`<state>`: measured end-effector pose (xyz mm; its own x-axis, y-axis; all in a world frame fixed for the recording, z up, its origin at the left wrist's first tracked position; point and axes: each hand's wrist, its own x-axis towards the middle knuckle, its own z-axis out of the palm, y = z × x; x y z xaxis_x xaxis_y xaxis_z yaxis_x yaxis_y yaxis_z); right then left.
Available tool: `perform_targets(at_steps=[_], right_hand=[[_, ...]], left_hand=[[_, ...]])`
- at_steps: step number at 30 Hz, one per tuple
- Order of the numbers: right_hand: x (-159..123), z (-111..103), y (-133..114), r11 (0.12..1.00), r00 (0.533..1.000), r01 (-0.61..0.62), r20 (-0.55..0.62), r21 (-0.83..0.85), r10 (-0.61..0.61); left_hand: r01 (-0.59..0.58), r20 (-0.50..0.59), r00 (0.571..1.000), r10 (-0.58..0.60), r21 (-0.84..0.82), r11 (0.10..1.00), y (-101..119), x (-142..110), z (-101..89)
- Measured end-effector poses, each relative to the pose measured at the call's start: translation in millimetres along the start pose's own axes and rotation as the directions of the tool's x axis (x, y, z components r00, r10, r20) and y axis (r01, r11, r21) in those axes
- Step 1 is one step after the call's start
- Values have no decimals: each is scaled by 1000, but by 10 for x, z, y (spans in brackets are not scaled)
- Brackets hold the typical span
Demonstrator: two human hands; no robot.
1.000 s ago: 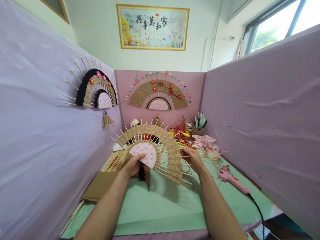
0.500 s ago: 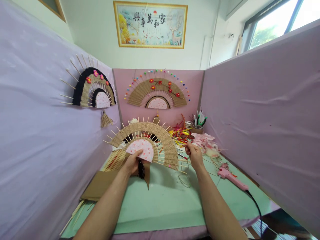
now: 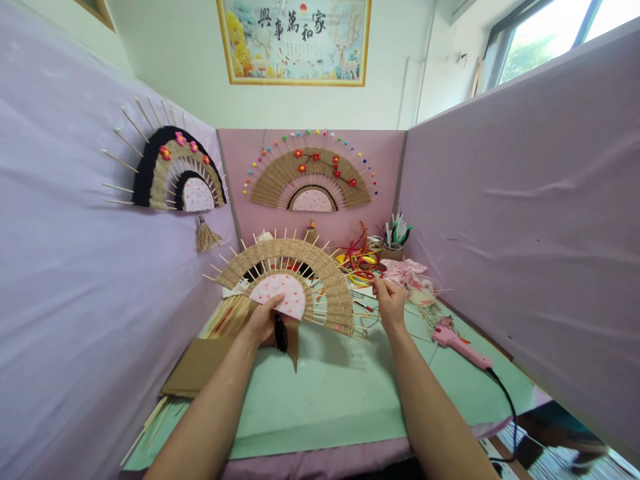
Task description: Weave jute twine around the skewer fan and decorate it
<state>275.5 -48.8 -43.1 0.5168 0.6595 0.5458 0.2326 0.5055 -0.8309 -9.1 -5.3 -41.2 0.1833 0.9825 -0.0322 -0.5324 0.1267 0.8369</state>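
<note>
My left hand (image 3: 263,323) is closed on a woven fan (image 3: 336,293), its thumb over the pink dotted half-circle (image 3: 280,291) at the centre. Tan cord is woven in a wide band across thin sticks, whose tips stick out past the outer edge. Below the half-circle hangs a black tassel (image 3: 281,335). My right hand (image 3: 391,303) is raised just off the fan's right side, thumb and fingers pinched together. Whatever thin thing lies in that pinch is too small to make out.
A pink glue gun (image 3: 461,347) lies at the right, its cord running off the table edge. Brown cardboard (image 3: 195,367) and a bundle of sticks (image 3: 227,319) are at the left. Coloured strands (image 3: 357,257) and a tool pot (image 3: 393,252) stand behind. Finished fans (image 3: 313,175) hang on the partitions.
My right hand has shifted slightly relative to the fan and stays pinched. A thin loop of cord seen below the fan's right end no longer shows clearly. The view has tilted slightly.
</note>
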Motion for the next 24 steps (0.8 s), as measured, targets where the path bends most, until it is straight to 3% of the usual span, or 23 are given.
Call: perform_targets(at_steps=[9,14,19,24], right_hand=[[-23,27,38,980,991,-100,100,171,84],[-48,69,-4,899,953,-246,260,363,156],[-102,121,-11,861,888,-321,441,395,129],[-110,123,-17,868,881,-350,438,352,178]], left_hand=[[-31,-22,999,29,-83,996,28,0,11],[-37,-8,999,37,-119,992,24,-30,35],[-10,-25,1000,6,-153,988,13,-59,79],[-17,-42,999,11,-166,986,13,-50,82]])
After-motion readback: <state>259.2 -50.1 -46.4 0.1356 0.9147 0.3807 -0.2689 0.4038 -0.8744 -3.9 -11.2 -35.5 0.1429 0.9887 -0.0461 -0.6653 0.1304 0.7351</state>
